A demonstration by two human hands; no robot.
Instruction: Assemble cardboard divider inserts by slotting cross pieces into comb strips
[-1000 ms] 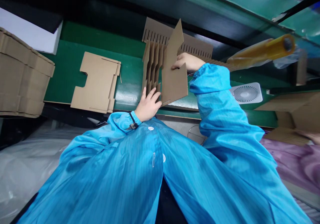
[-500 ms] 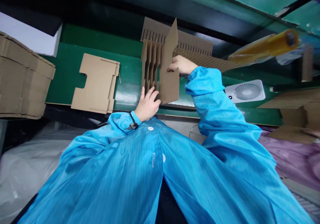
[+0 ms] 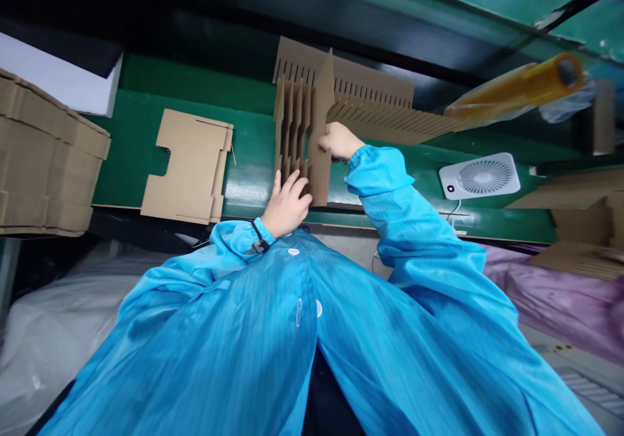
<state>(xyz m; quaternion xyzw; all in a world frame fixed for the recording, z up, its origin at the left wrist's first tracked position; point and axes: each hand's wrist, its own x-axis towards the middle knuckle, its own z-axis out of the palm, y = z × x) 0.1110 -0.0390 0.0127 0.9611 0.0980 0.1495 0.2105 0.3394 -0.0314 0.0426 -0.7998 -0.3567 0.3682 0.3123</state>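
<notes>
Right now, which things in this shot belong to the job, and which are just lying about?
Job: left hand at the slotted cardboard divider; right hand on the cardboard panel; notched cardboard strip.

Lying about: flat cardboard blank, cardboard stack, white fan, yellow roll.

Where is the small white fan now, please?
In the head view, the small white fan lies on the green work surface, right of the person's right sleeve and below the yellow roll.

Got a glossy green worktop (image 3: 117, 156) here, with a flat die-cut cardboard blank (image 3: 188, 166) lying right on it, and a little white fan (image 3: 478, 177) sitting way off to the right, well apart from the blank.
</notes>
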